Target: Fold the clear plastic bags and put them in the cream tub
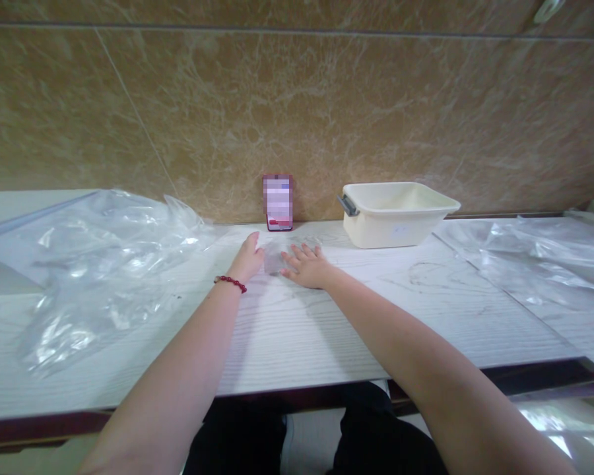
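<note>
A small, clear plastic piece (273,258), perhaps a bag, lies flat on the white wood-grain table between my hands. My right hand (307,266) rests palm down over its right part, fingers spread. At its left edge is my left hand (248,258), turned on its side, with the thumb and a finger apart and the other fingers mostly hidden. I cannot tell whether the left fingertips touch the plastic. A red bead bracelet (230,282) circles the left wrist.
A phone (279,203) leans against the brown marbled wall (297,105) behind my hands. To its right stands a cream plastic bin (396,227) with a grey handle clip. Large crumpled clear plastic lies at left (109,277) and more plastic sheeting (549,257) at right.
</note>
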{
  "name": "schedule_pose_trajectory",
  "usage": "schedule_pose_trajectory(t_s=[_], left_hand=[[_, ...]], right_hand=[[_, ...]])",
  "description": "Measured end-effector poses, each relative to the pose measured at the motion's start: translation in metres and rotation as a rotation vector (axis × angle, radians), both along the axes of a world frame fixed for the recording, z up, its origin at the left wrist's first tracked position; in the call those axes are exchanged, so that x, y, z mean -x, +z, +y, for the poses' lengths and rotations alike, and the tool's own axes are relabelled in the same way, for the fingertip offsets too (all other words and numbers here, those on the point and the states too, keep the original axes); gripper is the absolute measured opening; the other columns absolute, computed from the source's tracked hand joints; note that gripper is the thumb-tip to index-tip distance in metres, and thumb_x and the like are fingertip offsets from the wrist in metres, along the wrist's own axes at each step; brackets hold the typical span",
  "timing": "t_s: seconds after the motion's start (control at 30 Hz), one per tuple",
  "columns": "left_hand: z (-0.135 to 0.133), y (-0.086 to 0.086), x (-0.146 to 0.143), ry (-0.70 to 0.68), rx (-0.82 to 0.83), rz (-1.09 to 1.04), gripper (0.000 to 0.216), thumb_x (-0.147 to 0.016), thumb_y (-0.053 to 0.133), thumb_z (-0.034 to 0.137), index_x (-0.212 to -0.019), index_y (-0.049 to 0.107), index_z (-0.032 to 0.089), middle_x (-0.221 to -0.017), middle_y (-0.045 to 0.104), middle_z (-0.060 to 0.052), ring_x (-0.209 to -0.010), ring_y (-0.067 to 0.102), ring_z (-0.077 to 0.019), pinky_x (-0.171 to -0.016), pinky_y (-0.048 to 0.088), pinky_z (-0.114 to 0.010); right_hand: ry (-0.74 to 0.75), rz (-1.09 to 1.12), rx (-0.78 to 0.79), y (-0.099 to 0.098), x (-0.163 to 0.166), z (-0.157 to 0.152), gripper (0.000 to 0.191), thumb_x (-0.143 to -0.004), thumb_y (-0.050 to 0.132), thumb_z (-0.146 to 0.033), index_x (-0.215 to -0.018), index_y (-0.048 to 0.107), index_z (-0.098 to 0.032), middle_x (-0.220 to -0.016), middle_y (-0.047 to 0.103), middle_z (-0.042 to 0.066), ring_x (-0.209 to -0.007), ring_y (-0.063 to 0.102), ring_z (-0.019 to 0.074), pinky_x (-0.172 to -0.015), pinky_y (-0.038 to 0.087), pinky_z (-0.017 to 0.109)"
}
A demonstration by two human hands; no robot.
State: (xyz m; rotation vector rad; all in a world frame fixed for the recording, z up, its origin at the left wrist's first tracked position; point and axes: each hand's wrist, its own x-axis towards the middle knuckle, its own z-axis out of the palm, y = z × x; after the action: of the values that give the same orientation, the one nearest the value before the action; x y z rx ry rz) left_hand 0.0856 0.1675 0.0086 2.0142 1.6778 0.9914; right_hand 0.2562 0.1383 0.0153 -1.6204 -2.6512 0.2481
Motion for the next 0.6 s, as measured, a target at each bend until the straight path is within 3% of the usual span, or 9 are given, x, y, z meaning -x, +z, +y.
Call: schedule_pose_trajectory(t_s=[0.1, 0.2, 0.33, 0.43, 0.6], left_hand=[[-0.012, 0.004, -0.015, -0.225, -0.070, 0.298, 0.042, -0.078, 0.032, 0.017, -0.119, 0.036, 0.009, -0.121, 0.043, -0.013, -0.111, 0.039, -0.0197, -0.094, 0.028, -0.033], [-0.023, 0.005, -0.034, -0.340, -0.080, 0.448, 0.042, -0.081, 0.025, 0.017, -0.121, 0.034, 0.010, -0.120, 0.045, -0.011, -0.106, 0.044, -0.0195, -0.093, 0.029, -0.034], [-0.024, 0.003, -0.045, -0.349, -0.076, 0.496, 0.043, -0.082, 0.022, 0.017, -0.124, 0.030, 0.009, -0.123, 0.042, -0.012, -0.106, 0.044, -0.0175, -0.090, 0.033, -0.030], [-0.022, -0.001, -0.043, -0.341, -0.072, 0.531, 0.044, -0.083, 0.020, 0.020, -0.125, 0.028, 0.009, -0.128, 0.036, -0.011, -0.115, 0.035, -0.0170, -0.094, 0.028, -0.030], [-0.022, -0.004, -0.039, -0.188, 0.048, 0.653, 0.051, -0.084, 0.016, 0.035, -0.128, 0.022, 0.011, -0.133, 0.026, -0.011, -0.121, 0.023, -0.0202, -0.098, 0.018, -0.040]], right_hand=[[0.004, -0.020, -0.006, 0.001, 0.001, -0.001, 0.062, -0.078, 0.013, -0.058, -0.131, 0.016, -0.026, -0.138, 0.010, 0.005, -0.124, 0.005, 0.0298, -0.093, 0.004, 0.053], [-0.001, -0.043, -0.028, 0.002, 0.001, -0.001, 0.054, -0.082, 0.014, -0.045, -0.130, 0.018, -0.022, -0.137, 0.014, 0.007, -0.124, 0.007, 0.0283, -0.094, 0.005, 0.052], [-0.013, -0.064, -0.038, 0.002, 0.002, -0.002, 0.049, -0.083, 0.015, -0.035, -0.129, 0.022, -0.019, -0.136, 0.018, 0.007, -0.124, 0.008, 0.0267, -0.094, 0.007, 0.051], [-0.013, -0.068, -0.037, 0.004, 0.002, -0.003, 0.050, -0.082, 0.016, -0.032, -0.129, 0.022, -0.017, -0.136, 0.017, 0.007, -0.124, 0.009, 0.0260, -0.095, 0.007, 0.050], [-0.021, -0.021, -0.026, 0.002, -0.001, -0.001, 0.051, -0.082, 0.015, -0.034, -0.130, 0.020, -0.018, -0.137, 0.015, 0.004, -0.124, 0.010, 0.0241, -0.096, 0.009, 0.048]])
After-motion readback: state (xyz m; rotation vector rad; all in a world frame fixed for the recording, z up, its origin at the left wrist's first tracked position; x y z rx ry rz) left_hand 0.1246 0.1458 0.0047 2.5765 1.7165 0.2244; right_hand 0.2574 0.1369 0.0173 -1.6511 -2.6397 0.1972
